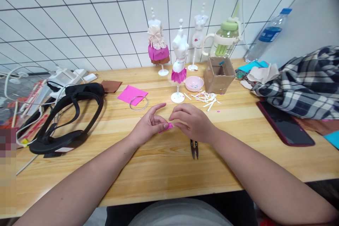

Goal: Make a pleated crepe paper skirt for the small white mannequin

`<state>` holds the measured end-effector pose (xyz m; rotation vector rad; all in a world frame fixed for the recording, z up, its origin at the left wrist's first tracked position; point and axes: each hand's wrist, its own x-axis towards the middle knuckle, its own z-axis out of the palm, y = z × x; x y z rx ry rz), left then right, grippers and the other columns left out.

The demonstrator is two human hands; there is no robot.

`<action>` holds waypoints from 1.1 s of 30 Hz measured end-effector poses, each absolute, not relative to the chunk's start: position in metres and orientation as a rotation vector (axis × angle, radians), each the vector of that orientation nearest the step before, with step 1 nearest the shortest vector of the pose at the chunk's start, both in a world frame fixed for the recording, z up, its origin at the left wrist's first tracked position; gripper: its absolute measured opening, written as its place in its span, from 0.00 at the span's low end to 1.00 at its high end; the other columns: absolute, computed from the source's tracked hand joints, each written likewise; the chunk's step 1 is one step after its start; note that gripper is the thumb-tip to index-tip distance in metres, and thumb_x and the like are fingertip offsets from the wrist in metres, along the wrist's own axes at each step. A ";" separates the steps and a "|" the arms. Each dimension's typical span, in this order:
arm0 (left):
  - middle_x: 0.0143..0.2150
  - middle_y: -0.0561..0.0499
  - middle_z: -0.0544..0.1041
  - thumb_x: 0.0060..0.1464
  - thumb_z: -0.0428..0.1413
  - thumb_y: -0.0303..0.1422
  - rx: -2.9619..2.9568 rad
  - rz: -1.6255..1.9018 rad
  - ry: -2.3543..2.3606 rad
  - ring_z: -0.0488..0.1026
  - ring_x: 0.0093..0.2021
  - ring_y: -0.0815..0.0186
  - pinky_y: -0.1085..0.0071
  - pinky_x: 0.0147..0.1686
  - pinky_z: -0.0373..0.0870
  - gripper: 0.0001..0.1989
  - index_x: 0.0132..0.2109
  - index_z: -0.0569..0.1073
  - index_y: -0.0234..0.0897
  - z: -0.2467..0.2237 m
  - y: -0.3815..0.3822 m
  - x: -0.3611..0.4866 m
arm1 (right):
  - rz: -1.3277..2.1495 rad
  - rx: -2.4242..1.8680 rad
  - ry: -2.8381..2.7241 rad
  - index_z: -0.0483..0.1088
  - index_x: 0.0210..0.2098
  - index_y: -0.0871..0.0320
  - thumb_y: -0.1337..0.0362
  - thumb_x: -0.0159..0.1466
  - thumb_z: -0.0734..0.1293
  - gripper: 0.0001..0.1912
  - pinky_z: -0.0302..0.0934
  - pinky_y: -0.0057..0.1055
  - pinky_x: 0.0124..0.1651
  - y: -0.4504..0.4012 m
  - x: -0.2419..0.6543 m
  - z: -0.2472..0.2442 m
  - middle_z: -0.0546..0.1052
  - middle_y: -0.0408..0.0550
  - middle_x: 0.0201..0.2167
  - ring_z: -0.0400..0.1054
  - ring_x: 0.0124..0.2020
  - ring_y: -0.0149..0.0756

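Note:
Between the thumb and fingers of my left hand [152, 124] is a small folded strip of bright pink material [170, 125]. My right hand [194, 122] hovers just to the right, its fingers curved and apart from the thumb, with nothing visible in them. Black thread snips [194, 150] lie below my right hand, points toward me. Beyond the hands stands a white mini dress form [180, 47] wearing a short pink ruffled skirt [179, 75]. A pink square sheet [132, 95] and a thin metal ring [138, 103] lie to the left.
Behind are a dressed form [158, 42] and a bare-skirted one [198, 31]. A pink dish [194, 83], paper scraps [209, 99], cardboard box [219, 75] and green-lidded jug [228, 39] stand back right. A phone [284, 123] lies right, a black headset [69, 116] left.

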<state>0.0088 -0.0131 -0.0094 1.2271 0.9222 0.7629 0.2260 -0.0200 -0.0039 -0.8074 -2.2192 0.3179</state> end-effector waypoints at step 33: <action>0.51 0.42 0.77 0.51 0.64 0.35 1.065 0.906 0.815 0.74 0.52 0.57 0.60 0.51 0.68 0.33 0.62 0.63 0.40 -0.011 -0.011 0.005 | 0.455 -1.007 -2.130 0.74 0.32 0.57 0.66 0.61 0.68 0.02 0.61 0.33 0.45 -0.021 0.219 -0.006 0.73 0.48 0.38 0.67 0.40 0.36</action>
